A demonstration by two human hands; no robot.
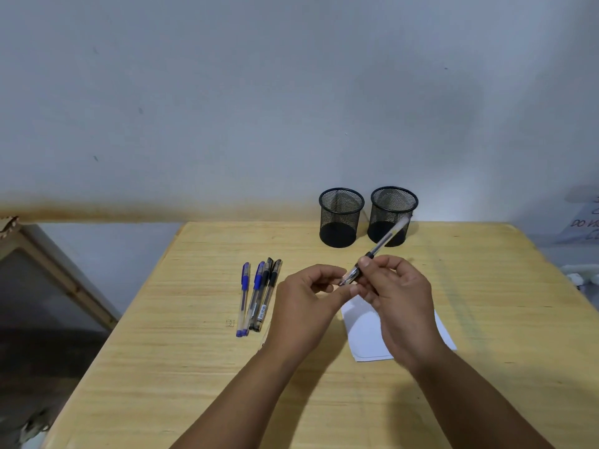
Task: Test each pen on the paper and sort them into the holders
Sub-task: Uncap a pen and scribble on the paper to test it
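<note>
A clear-barrelled black pen (pixel 384 242) is held above the table, slanting up to the right. My right hand (pixel 397 299) grips its barrel near the black grip. My left hand (pixel 308 303) pinches its cap end (pixel 348 277). Under my hands lies a white sheet of paper (pixel 366 332), partly covered. Left of my hands several capped pens lie side by side: two blue ones (pixel 244 296) and two black ones (pixel 267 293). Two black mesh holders stand at the back of the table, the left holder (pixel 341 217) and the right holder (pixel 392 215), both looking empty.
The wooden table (pixel 194 367) ends at a drop on the left, where a wooden frame (pixel 58 270) leans. The wall stands right behind the holders. A paper with handwriting (pixel 583 222) sits at the far right edge.
</note>
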